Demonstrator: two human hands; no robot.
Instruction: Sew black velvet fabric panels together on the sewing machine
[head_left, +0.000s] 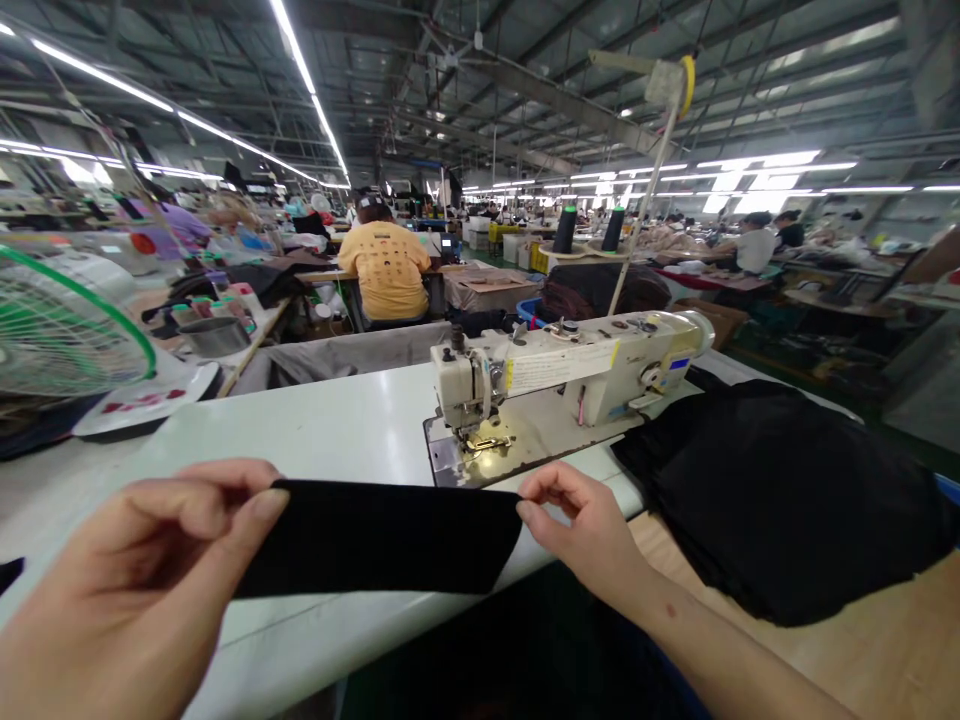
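Note:
A strip of black fabric [382, 540] is stretched between my two hands, above the front edge of the pale sewing table [330, 410]. My left hand [165, 560] pinches its upper left corner between thumb and fingers. At the upper right corner, my right hand [574, 515] grips it with thumb and fingertips. The strip's right end is cut at a slant. Just beyond it stands a white sewing machine [555, 365], its needle area lit over a metal plate. The strip hangs apart from the needle.
To the right, a pile of black fabric pieces [787, 490] lies on the table and a wooden surface [892, 640]. A green-rimmed fan [67, 320] stands at left. Ahead, a person in a yellow shirt [386, 268] sits facing away. Two dark thread cones [565, 230] stand behind the machine.

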